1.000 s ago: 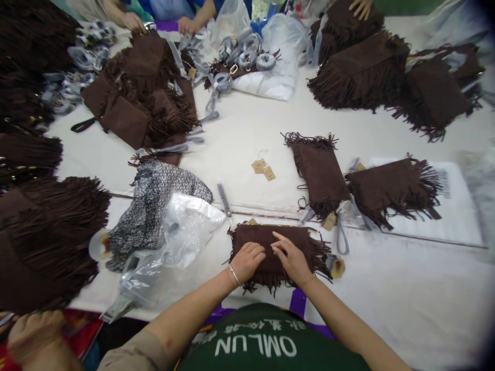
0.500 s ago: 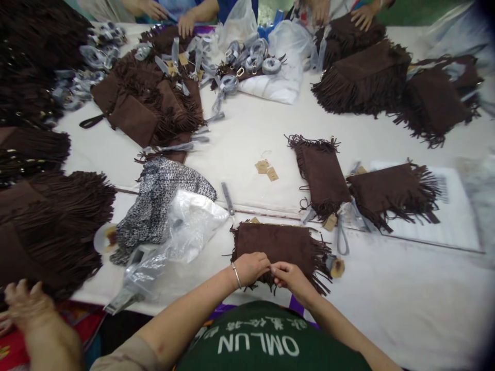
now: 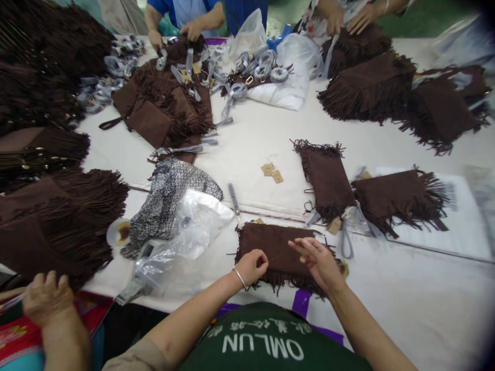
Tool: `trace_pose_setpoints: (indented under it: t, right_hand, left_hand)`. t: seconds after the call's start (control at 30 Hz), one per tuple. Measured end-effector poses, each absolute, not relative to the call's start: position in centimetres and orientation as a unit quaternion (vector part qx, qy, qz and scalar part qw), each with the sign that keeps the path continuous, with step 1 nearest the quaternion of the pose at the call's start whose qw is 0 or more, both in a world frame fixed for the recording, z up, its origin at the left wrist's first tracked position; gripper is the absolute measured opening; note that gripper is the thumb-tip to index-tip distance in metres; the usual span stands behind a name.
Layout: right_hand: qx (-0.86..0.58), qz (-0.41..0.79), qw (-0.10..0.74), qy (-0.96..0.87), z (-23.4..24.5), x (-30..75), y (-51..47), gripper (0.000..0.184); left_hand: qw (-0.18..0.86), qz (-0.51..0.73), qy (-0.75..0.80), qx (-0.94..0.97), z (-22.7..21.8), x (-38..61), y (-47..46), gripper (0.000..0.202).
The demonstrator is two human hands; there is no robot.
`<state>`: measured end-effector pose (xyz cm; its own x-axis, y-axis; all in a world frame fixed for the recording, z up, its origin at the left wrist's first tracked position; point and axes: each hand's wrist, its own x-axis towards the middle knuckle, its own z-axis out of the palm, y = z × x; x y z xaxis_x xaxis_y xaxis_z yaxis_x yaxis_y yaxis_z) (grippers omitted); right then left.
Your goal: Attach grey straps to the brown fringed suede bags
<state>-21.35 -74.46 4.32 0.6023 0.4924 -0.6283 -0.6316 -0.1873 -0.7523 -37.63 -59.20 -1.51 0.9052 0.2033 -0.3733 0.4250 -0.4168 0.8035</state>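
Observation:
A brown fringed pouch (image 3: 278, 242) lies flat on the table in front of me, its gold-coloured zip edge away from me. Over its lower left part, my left hand (image 3: 252, 267) is closed in a pinch. From that pinch a faint, thin thread (image 3: 275, 256) stretches toward the right. My right hand (image 3: 319, 262) hovers over the pouch's right side, open, its fingers stretched toward the left hand. Just beyond the pouch's upper left corner rests a small grey-handled tool (image 3: 233, 199).
Loose tan tags (image 3: 271, 171) lie mid-table. Two more fringed pouches (image 3: 328, 178) are to the right. Left of me are crumpled clear plastic (image 3: 193, 226), patterned cloth (image 3: 170, 196) and a stack of fringed pieces (image 3: 58, 221). A co-worker's hand (image 3: 48, 299) is at lower left; others work across the table.
My hands, close together at the pouch's lower edge before, have parted. The right hand has moved right and opened; the left stays pinched. The whole view has shifted slightly.

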Motion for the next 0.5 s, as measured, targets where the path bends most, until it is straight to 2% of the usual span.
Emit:
trace_pose_setpoints:
  t: [0.07,0.1,0.17,0.23,0.3,0.4,0.5]
  right_hand:
    - [-0.563,0.475,0.670,0.093,3.5,-22.1,-73.6,0.026]
    - [-0.572,0.480,0.660,0.084,2.7,-22.4,-73.5,0.026]
    - [-0.657,0.478,0.584,0.016,0.6,-23.0,-73.6,0.027]
    - [-0.751,0.458,0.470,-0.068,-2.0,-23.4,-74.3,0.029]
    - [-0.798,0.443,0.393,-0.118,-4.4,-23.9,-75.2,0.029]
    - [-0.811,0.437,0.367,-0.129,-6.9,-24.5,-76.4,0.030]
    - [-0.812,0.444,0.352,-0.140,-7.1,-24.9,-77.0,0.030]
  left_hand:
    - [0.518,-0.132,0.170,0.828,-2.0,-36.8,-59.0,0.005]
    - [0.505,-0.128,0.159,0.838,-2.2,-36.1,-58.6,0.007]
    - [0.439,-0.087,0.133,0.884,-2.6,-34.3,-57.1,0.012]
    - [0.336,-0.049,0.108,0.934,-3.0,-32.1,-55.5,0.023]
    - [0.240,-0.065,0.085,0.965,-3.5,-30.3,-54.2,0.029]
    - [0.159,-0.104,0.020,0.982,-4.1,-29.4,-53.6,0.014]
    - [0.158,-0.076,-0.062,0.983,-4.0,-30.6,-54.3,0.022]
